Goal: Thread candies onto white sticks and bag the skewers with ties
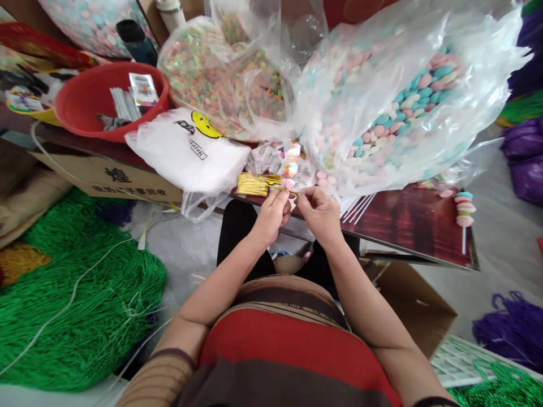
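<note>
My left hand (272, 213) is closed around the lower end of a candy skewer (291, 165), just below its stacked pink, white and blue sweets. The skewer points away from me, over the table edge. Close by on the right, my right hand (320, 213) pinches at the same spot, where a thin yellow strip like a twist tie seems to run between the fingers; its ends are hidden. A bundle of gold twist ties (252, 185) lies left of my left hand. Printed clear wrappers (266, 158) are heaped just behind the skewer.
A large clear bag of pastel candies (382, 118) stands at right back, bags of small ring-shaped sweets (199, 68) left of it. Also present are a red basin (85, 99), a white plastic bag (186, 155), white sticks (360, 208), another candy skewer (465, 210) and green cord (85, 299).
</note>
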A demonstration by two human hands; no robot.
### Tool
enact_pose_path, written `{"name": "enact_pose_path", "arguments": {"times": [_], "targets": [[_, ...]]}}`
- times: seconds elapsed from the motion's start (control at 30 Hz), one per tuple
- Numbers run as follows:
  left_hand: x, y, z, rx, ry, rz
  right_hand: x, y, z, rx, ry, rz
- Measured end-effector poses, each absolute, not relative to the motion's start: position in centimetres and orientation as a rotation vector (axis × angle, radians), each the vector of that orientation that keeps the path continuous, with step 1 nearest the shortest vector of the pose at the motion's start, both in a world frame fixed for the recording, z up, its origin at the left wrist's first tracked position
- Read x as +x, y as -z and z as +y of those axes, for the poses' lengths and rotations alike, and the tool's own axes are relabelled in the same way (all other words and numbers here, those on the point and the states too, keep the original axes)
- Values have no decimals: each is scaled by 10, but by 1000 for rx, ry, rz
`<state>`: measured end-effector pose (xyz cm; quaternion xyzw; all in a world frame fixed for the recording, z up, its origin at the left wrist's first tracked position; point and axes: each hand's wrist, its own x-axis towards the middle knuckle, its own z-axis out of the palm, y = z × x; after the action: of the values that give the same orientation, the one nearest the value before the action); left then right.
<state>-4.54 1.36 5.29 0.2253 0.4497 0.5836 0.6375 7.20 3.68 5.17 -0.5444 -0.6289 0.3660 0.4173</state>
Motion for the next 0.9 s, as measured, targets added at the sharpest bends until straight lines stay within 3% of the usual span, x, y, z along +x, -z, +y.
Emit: {"name": "enact_pose_path", "arguments": {"times": [0.13, 0.33, 0.67, 0.77, 0.9], "targets": [[-42, -55, 13, 463, -1302, 1011, 75, -45, 36, -1384, -976, -1476], [-45, -57, 7, 472, -1107, 826, 81, -39, 35, -1182, -1398, -1200], [-51, -69, -7, 534, -746, 595, 120, -49, 27, -835, -1757, -1396], [-49, -69, -7, 478, -729, 572, 121, -44, 28, -824, -1724, -1434], [-44, -66, -4, 445, -776, 638, 113, -36, 29, -1007, -1388, -1390]]}}
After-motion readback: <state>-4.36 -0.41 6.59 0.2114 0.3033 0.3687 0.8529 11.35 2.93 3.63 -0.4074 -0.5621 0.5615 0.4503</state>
